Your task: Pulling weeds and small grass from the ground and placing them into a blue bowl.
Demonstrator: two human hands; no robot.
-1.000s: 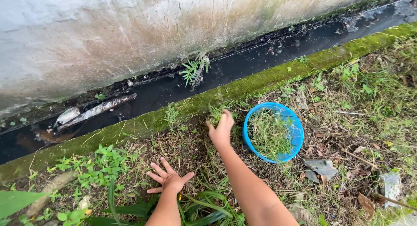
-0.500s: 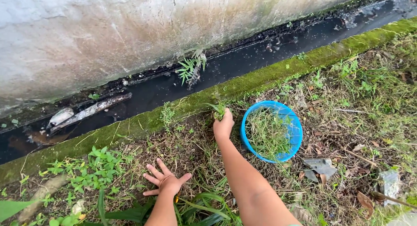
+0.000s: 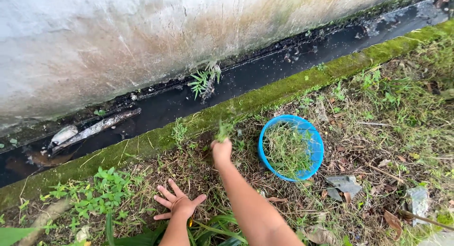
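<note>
Your right hand (image 3: 221, 150) is closed in a fist around a small tuft of grass (image 3: 223, 130). The green blades stick up out of the top of your fist. Your fist is up off the ground, so the tuft looks pulled free, though its roots are hidden in your hand.

Your left hand (image 3: 179, 204) is flat on the dirt, below and a bit to the left of your fist. Its fingers are spread wide and it holds nothing. It props you up.

Just to the right of your fist sits a round blue bowl (image 3: 313, 136). It already has a pile of cut grass (image 3: 286, 149) inside. Right above your fist runs a mossy green curb (image 3: 156, 139). Past the curb is a dark wet drain (image 3: 165, 106), and past that a stained wall (image 3: 142, 38). A little fern (image 3: 203, 80) grows in the drain, well up from your fist. Leafy weeds (image 3: 101, 187) grow to the left, beside your flat hand.

It looks like you are at the step where a pulled tuft is carried to the bowl. The next move calls for a short swing to the right, until your fist is over the bowl. Then open your fingers so the grass drops in, not on the rim. Keep your fist tight until then, or blades may fall out.
</note>
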